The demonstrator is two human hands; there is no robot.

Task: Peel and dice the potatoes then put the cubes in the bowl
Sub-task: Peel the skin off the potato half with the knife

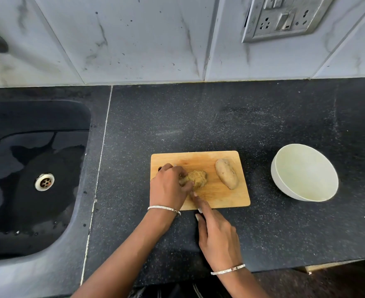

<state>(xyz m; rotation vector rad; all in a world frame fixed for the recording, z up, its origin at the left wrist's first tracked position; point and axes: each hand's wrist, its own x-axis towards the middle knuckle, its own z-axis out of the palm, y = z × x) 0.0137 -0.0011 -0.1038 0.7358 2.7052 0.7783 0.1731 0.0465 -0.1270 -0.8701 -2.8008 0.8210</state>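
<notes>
Low in the middle of the frame, the left hand (169, 186) curled over a scored potato (197, 178) on the wooden cutting board (231, 198). Just below it, the right hand (218, 235) gripped what looked like a knife (202, 218), forefinger stretched toward that potato and the blade hard to make out. A second potato (226, 176) lay on the board's right side, with the white bowl (306, 175) well apart at right on the dark counter (198, 117).

left hand (168, 185): thin silver bangle | right hand (218, 235): thin silver bangle | forearms bare
</notes>
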